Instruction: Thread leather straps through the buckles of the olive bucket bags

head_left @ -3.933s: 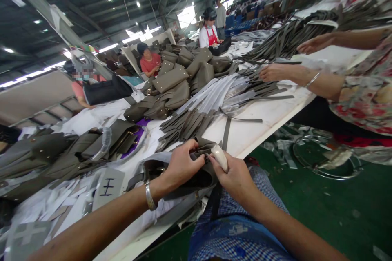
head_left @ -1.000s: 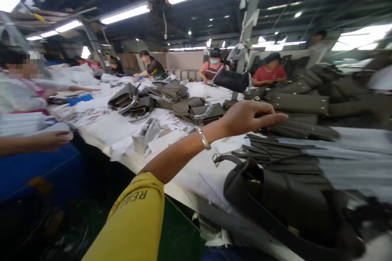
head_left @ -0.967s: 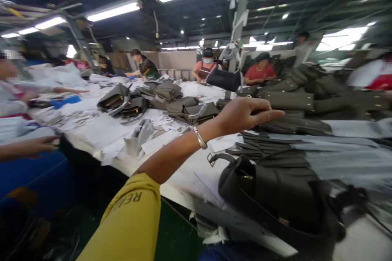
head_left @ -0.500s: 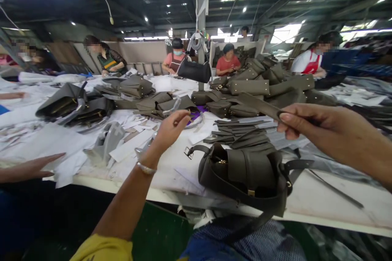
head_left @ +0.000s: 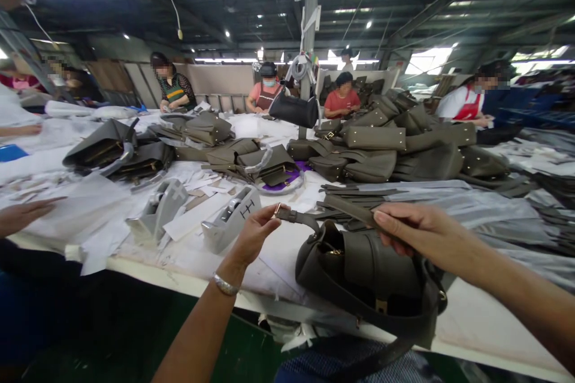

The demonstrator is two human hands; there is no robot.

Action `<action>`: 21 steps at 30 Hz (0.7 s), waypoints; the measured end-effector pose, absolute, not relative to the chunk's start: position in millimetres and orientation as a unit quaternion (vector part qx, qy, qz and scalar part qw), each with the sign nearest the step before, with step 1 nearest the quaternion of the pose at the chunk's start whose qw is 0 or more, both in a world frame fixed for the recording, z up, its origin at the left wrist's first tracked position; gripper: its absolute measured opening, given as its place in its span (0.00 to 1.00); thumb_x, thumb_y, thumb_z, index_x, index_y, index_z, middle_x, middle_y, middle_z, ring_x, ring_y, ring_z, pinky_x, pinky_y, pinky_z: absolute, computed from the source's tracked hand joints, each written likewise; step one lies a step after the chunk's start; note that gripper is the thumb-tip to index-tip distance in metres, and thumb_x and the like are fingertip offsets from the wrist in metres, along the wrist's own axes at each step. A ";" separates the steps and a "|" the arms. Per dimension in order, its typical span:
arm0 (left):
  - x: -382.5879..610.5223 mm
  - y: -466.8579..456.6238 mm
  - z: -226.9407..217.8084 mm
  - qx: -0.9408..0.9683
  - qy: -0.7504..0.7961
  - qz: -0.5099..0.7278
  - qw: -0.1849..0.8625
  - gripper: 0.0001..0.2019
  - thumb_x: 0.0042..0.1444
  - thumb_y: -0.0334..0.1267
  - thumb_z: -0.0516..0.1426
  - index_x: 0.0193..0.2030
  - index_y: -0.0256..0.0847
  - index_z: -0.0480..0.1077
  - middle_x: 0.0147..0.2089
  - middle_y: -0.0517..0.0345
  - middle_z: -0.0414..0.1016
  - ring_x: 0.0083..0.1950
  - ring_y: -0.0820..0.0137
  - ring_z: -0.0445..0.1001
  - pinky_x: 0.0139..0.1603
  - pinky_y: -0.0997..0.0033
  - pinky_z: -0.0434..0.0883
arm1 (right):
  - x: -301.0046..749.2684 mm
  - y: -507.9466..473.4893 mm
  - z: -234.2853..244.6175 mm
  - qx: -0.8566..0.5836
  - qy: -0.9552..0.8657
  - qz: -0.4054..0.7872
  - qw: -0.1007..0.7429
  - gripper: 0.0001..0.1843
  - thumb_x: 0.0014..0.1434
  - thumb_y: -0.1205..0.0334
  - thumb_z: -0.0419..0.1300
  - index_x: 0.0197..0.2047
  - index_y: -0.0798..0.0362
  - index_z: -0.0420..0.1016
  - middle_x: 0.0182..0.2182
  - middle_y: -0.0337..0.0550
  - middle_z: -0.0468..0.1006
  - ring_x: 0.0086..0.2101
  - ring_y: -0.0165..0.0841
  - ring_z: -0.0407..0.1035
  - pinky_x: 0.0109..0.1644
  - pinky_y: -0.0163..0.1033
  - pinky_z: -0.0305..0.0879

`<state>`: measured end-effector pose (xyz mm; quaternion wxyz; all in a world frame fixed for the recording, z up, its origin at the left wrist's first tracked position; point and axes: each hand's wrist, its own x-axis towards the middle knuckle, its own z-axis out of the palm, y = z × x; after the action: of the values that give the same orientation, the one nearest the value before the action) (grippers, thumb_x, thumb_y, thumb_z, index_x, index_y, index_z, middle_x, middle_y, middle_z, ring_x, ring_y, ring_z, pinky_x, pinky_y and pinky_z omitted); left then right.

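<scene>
A dark olive handbag (head_left: 366,251) sits at the table's front edge with its top facing up. From its left side runs a short strap with a metal buckle (head_left: 278,210). My left hand (head_left: 255,233) is closed on that buckle, thumb and fingers pinched. My right hand (head_left: 413,227) grips a flat olive leather strap (head_left: 347,206) above the bag; its free end points left toward the buckle. A second, longer band (head_left: 381,359) hangs from the bag over the table edge. The bag's right side is partly hidden behind my right hand.
Two tape dispensers (head_left: 231,215) stand left of the bag. Behind it lie loose straps (head_left: 359,191) and a heap of olive bags (head_left: 377,139). A co-worker's hand (head_left: 29,215) rests on paper at left. Several people work across the table.
My left hand has come down and right and taken hold of the bag's buckle. My right hand has moved left and down, bringing the strap over the bag.
</scene>
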<state>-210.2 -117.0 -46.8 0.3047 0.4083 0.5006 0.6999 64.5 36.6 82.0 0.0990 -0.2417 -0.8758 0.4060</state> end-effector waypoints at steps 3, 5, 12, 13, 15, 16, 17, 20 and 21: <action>-192.4 -102.6 -16.8 0.454 0.444 0.712 0.300 0.19 0.53 0.46 0.65 0.48 0.38 0.78 0.49 0.50 0.79 0.51 0.61 0.72 0.55 0.66 0.66 | 55.0 36.0 76.2 -0.235 -0.871 0.418 0.107 0.28 0.64 0.38 0.49 0.25 0.52 0.69 0.20 0.38 0.68 0.22 0.29 0.63 0.25 0.34 0.56; -177.9 -91.2 -3.7 0.454 0.408 0.723 0.324 0.18 0.53 0.45 0.65 0.49 0.38 0.78 0.47 0.51 0.79 0.49 0.63 0.74 0.54 0.66 0.67 | 50.5 38.0 72.8 -0.230 -0.865 0.429 0.118 0.28 0.64 0.39 0.50 0.25 0.53 0.68 0.19 0.37 0.67 0.21 0.28 0.61 0.24 0.33 0.56; -146.1 -68.3 7.7 0.384 0.316 0.755 0.427 0.20 0.49 0.41 0.69 0.49 0.40 0.77 0.43 0.52 0.80 0.45 0.67 0.77 0.49 0.69 0.71 | 45.5 39.3 63.6 -0.218 -0.837 0.483 0.134 0.26 0.64 0.41 0.52 0.24 0.54 0.66 0.19 0.35 0.65 0.19 0.24 0.58 0.22 0.31 0.52; -143.8 -67.9 8.7 0.386 0.310 0.752 0.436 0.20 0.49 0.40 0.69 0.49 0.41 0.77 0.43 0.52 0.80 0.44 0.67 0.77 0.48 0.70 0.71 | 44.7 37.9 62.3 -0.216 -0.835 0.488 0.135 0.25 0.64 0.42 0.53 0.26 0.54 0.67 0.19 0.35 0.66 0.19 0.24 0.58 0.22 0.30 0.51; -140.5 -68.0 10.6 0.401 0.311 0.743 0.437 0.18 0.49 0.37 0.68 0.48 0.40 0.77 0.42 0.53 0.80 0.43 0.69 0.76 0.47 0.73 0.71 | 42.9 34.9 60.1 -0.223 -0.821 0.506 0.145 0.20 0.63 0.44 0.55 0.34 0.54 0.69 0.19 0.34 0.67 0.18 0.23 0.56 0.21 0.30 0.49; -139.7 -68.2 11.3 0.410 0.316 0.741 0.428 0.16 0.49 0.36 0.68 0.46 0.40 0.78 0.43 0.54 0.80 0.43 0.71 0.76 0.46 0.75 0.70 | 42.1 33.4 59.5 -0.227 -0.810 0.519 0.152 0.19 0.63 0.44 0.56 0.39 0.53 0.69 0.19 0.33 0.67 0.17 0.23 0.55 0.20 0.29 0.48; -139.6 -68.4 11.8 0.414 0.321 0.744 0.415 0.15 0.49 0.35 0.68 0.46 0.40 0.78 0.43 0.55 0.79 0.42 0.72 0.75 0.46 0.76 0.70 | 41.6 32.0 59.4 -0.230 -0.798 0.533 0.159 0.18 0.63 0.45 0.56 0.43 0.52 0.67 0.19 0.31 0.67 0.17 0.23 0.54 0.20 0.29 0.47; -142.2 -69.0 11.2 0.400 0.326 0.767 0.382 0.17 0.48 0.35 0.69 0.47 0.43 0.78 0.42 0.57 0.80 0.41 0.73 0.75 0.45 0.75 0.70 | 41.5 28.7 61.5 -0.232 -0.774 0.560 0.182 0.21 0.62 0.44 0.57 0.49 0.51 0.64 0.19 0.30 0.68 0.17 0.23 0.52 0.19 0.28 0.44; -143.3 -69.3 10.7 0.392 0.324 0.774 0.378 0.18 0.48 0.36 0.69 0.47 0.44 0.77 0.41 0.57 0.80 0.40 0.72 0.75 0.46 0.74 0.71 | 41.7 27.7 62.8 -0.233 -0.772 0.561 0.188 0.21 0.62 0.44 0.57 0.49 0.51 0.64 0.19 0.31 0.68 0.17 0.23 0.52 0.19 0.28 0.44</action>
<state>-143.3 -69.3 10.7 0.3783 0.3915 0.3235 0.7739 41.7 27.7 62.8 0.1880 -0.2334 -0.7718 0.5608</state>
